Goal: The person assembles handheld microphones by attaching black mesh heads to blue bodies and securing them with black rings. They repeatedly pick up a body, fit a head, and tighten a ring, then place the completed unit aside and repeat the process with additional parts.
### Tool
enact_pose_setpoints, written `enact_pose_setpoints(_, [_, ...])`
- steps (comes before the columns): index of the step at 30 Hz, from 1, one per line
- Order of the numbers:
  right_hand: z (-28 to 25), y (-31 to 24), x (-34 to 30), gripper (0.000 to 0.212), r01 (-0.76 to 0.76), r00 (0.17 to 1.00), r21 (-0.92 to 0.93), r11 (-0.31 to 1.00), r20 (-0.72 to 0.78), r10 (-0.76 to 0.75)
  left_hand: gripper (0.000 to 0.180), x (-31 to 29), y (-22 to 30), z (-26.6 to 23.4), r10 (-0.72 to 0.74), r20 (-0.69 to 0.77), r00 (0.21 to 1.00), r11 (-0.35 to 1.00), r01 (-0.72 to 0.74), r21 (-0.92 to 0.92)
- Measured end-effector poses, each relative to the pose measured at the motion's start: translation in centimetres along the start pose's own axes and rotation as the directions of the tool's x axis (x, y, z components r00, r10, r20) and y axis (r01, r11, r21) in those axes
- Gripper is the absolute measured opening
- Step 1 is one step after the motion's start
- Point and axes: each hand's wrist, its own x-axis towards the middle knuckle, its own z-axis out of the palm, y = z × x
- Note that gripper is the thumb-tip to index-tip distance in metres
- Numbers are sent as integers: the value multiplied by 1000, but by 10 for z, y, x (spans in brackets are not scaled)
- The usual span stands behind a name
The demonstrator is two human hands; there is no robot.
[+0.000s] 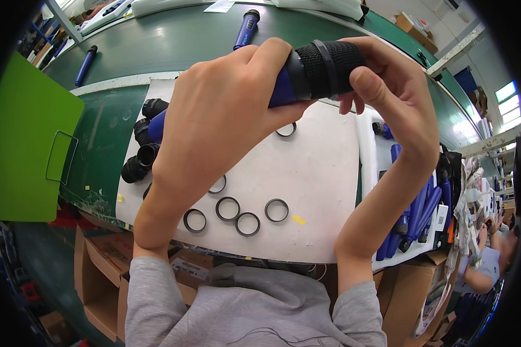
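Observation:
I hold a blue-bodied microphone with a black mesh head [324, 69] up close to the camera, lying sideways. My left hand [220, 115] wraps the blue body. My right hand [393, 92] grips the black head, thumb pressed on its end. Below, on a white sheet [324, 173], lie several black rings [276, 210]. A cluster of black mesh heads [140, 156] sits at the sheet's left edge, partly hidden by my left hand.
Several blue microphone bodies [414, 220] are piled at the right on white padding. Two more blue bodies [246, 29] [85, 65] lie on the green table beyond. A green board with a wire handle [23, 144] is at left. Cardboard boxes [101, 272] stand below the table. Another person [486, 260] sits at far right.

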Motion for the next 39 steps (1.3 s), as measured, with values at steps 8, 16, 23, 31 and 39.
enact_pose_setpoints(8, [-14, -17, 1, 50, -283, 956, -104, 953, 53, 289, 45, 0, 3, 7, 18, 26, 999, 1000, -18, -18])
enact_pose_setpoints(16, [-4, 10, 1, 70, 204, 976, 130, 970, 45, -211, 48, 3, 3, 4, -3, 114, 993, 964, 33, -263])
enact_pose_setpoints(23, [-12, 14, -1, 64, 167, 978, 92, 982, 113, -177, 48, 3, 2, 5, -2, 123, 992, 946, 42, -320])
enact_pose_setpoints(31, [-2, 3, 5, 51, -66, 997, 74, 995, 47, 63, 43, 3, 0, 8, -27, 58, 998, 991, 34, -129])
enact_pose_setpoints(39, [14, 12, 15, 54, 85, 996, -8, 996, -40, -85, 35, 7, -13, 1, -138, 269, 953, 901, 234, -366])
